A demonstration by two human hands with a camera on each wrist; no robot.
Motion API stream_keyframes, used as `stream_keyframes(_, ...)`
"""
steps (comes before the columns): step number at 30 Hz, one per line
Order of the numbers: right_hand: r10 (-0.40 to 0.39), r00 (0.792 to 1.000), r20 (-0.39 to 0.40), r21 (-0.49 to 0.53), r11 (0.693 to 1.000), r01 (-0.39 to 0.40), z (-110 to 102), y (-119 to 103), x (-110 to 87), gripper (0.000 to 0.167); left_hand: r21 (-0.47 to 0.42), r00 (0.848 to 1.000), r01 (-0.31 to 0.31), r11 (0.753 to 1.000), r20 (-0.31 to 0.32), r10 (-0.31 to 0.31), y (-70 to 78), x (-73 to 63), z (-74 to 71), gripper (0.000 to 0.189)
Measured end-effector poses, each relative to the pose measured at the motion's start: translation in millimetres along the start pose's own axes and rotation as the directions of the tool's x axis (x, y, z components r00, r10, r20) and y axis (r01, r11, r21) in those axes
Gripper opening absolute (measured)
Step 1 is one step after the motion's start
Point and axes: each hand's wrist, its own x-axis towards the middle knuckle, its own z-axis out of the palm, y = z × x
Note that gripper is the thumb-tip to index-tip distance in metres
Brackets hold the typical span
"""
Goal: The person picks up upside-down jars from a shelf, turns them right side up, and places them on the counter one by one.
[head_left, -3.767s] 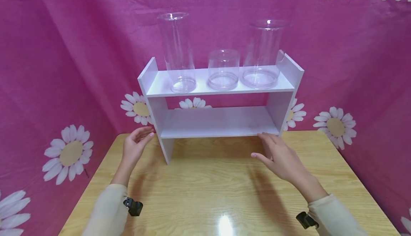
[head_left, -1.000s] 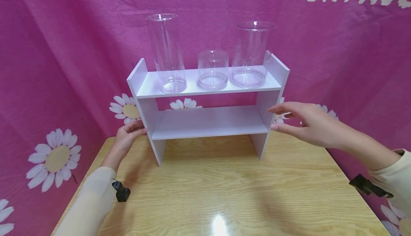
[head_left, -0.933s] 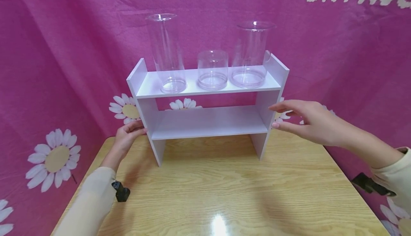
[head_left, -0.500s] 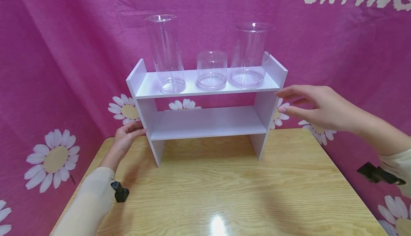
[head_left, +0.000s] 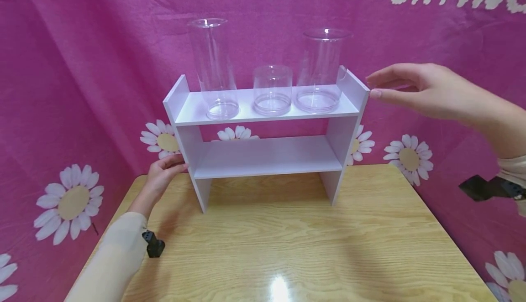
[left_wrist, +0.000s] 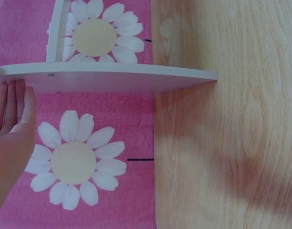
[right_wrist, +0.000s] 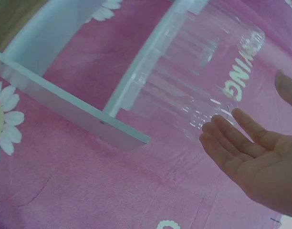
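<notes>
A white two-tier shelf (head_left: 267,156) stands on the wooden table. Three clear cylindrical containers line its top board: a tall narrow one (head_left: 215,69) on the left, a short one (head_left: 273,90) in the middle, a tall wide one (head_left: 322,71) on the right. My left hand (head_left: 158,179) rests its straight fingertips against the outer face of the left side panel (left_wrist: 103,78). Raised beside the upper corner of the right side panel (head_left: 353,92), my right hand (head_left: 435,90) has relaxed, spread fingers and holds nothing; the right wrist view shows its palm (right_wrist: 267,174) apart from the containers.
The wooden table (head_left: 267,247) extends in front of the shelf. Pink fabric (head_left: 431,55) with daisies and white lettering hangs behind and on both sides. Small black cameras (head_left: 154,244) are strapped at the sleeves.
My right hand has gone from the lower board's front to outside the right panel, then up to its top corner. My left hand has come against the left panel. The containers keep their places.
</notes>
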Motion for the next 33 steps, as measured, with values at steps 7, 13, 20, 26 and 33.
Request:
stream_keyframes(7, 0.048, 0.999, 0.015, 0.053, 0.997, -0.049, -9.5, -11.0, 16.8, 0.060, 0.000, 1.000, 0.028, 1.000, 0.001, -0.028, -2.1, 2.1, -0.6, 0.053)
stream_keyframes(13, 0.098, 0.995, 0.006, 0.117, 0.988, -0.098, -8.7, -13.6, 32.8, 0.067, 0.013, 0.999, 0.043, 0.999, -0.002, -0.043, 0.3, 1.3, -0.4, 0.053)
stream_keyframes(20, 0.185, 0.981, -0.055, 0.219, 0.961, -0.169, -8.6, -18.1, 55.9, 0.074, 0.002, 1.000, 0.031, 1.000, -0.005, -0.031, 2.0, 0.2, 0.3, 0.052)
stream_keyframes(26, 0.225, 0.968, -0.113, 0.283, 0.941, -0.185, -4.9, -27.0, 73.1, 0.082, 0.003, 0.999, 0.039, 0.999, -0.004, -0.039, -0.4, -1.5, 0.5, 0.052)
stream_keyframes(33, 0.297, 0.948, -0.113, 0.341, 0.908, -0.244, -0.4, -35.5, 91.7, 0.102, 0.017, 1.000, 0.027, 0.999, -0.010, -0.027, 0.1, -0.3, 0.5, 0.050)
